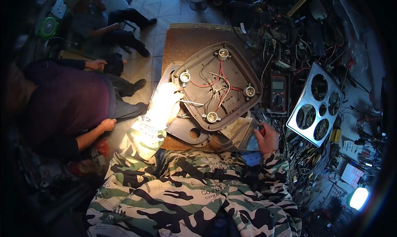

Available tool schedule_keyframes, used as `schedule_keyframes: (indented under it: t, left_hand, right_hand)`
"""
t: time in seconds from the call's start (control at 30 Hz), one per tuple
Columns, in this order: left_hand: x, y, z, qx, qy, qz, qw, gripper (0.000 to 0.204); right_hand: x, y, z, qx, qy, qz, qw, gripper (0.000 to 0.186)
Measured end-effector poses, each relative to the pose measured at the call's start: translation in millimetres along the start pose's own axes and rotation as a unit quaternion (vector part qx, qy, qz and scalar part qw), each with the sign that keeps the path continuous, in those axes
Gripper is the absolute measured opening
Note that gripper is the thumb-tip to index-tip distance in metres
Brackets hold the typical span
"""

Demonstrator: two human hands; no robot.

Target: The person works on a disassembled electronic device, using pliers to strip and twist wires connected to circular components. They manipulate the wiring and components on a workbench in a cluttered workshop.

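Two hands apart: left hand, grip lost in glare, beside the wired plastic housing on its right; right hand clasping a red-handled tool. A careless tug could detach the red wires

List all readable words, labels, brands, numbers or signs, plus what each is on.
Camouflage garment: repeated dark lettering, some of it readable; I don't copy out wording or brands.
Multimeter: no reading visible on the screen; dial marks too small to read.
White sheet with red lines, far right: print too small to read.
Brown housing: no lettering I can make out.
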State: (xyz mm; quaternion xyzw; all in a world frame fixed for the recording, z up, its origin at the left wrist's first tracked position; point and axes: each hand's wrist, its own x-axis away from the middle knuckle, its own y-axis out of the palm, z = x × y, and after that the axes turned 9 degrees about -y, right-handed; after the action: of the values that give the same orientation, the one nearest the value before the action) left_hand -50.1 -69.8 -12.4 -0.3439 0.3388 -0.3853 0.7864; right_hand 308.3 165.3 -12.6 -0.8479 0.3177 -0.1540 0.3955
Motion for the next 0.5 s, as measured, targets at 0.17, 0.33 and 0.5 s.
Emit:
schedule_keyframes:
  t: [0.17, 0.33, 0.5]
  left_hand:
    - [-14, 2, 3, -0.003, 0.043, 0.053, 0.998, 0.027]
    - [-27, 4, 14, -0.055, -0.008, 0.018, 0.998, 0.02]
    - [-13, 4, -5, -0.187, -0.088, -0.048, 0.977, 0.017]
  right_hand:
    - [-6, -7, 44, 0.079, 0.004, 0.001, 0.997, 0.021]
    - [-27, -4, 66, 0.165, -0.033, -0.047, 0.985, 0.025]
    - [-62, -9, -21, 0.243, -0.082, -0.089, 0.962, 0.027]
